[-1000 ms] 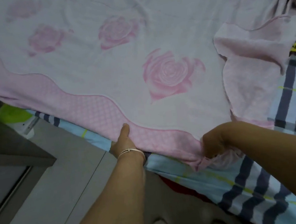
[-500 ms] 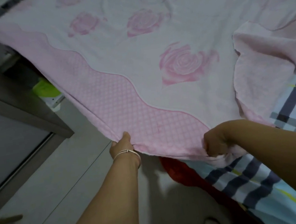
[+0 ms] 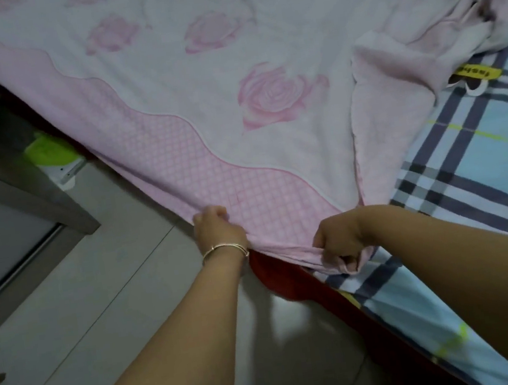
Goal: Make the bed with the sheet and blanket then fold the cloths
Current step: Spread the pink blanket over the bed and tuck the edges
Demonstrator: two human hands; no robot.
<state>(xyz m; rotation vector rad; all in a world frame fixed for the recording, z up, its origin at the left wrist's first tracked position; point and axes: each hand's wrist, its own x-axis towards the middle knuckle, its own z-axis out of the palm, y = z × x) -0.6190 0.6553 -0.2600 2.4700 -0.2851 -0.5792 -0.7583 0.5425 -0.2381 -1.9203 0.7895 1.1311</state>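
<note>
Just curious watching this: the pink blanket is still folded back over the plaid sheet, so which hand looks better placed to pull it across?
Probably the right hand: it grips the blanket nearest the bare plaid sheet.

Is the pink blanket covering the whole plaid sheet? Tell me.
No, the pink blanket covers only the left part, and the plaid sheet lies bare on the right, beyond the blanket's turned-back edge.

We note a blanket (image 3: pixel 231 75), white with pink roses and a pink diamond-quilted border; a sheet (image 3: pixel 475 169) in light-blue plaid with navy and yellow-green lines; and a pale grey tiled floor (image 3: pixel 102 277).
</note>
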